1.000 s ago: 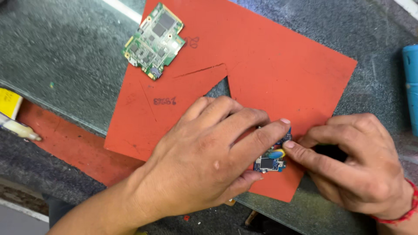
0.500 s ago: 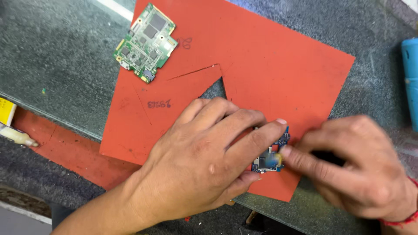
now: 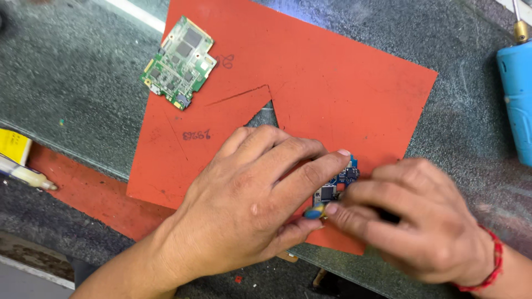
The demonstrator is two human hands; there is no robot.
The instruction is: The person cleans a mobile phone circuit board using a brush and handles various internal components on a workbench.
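A small blue circuit board (image 3: pixel 335 185) lies on the near edge of an orange-red mat (image 3: pixel 332 83). My left hand (image 3: pixel 255 194) lies flat over it and pins it down with fingers and thumb. From the right, my right hand (image 3: pixel 410 221), with a red cord at the wrist, pinches at the board's near end next to a small round blue-and-yellow part (image 3: pixel 314 211); the fingertips are blurred. A green circuit board (image 3: pixel 179 62) rests apart at the mat's far left corner.
The mat has a notch cut in its near edge and lies on a dark speckled bench top (image 3: pixel 72 83). A light blue tool with a brass tip (image 3: pixel 516 94) lies at the right. A yellow box (image 3: pixel 12 145) and a pale tube (image 3: pixel 25 174) sit at the left.
My right hand has slid left and nearer, its fingers now at the blue board's near end. The left hand stays pressed on the board. The view has shifted slightly.
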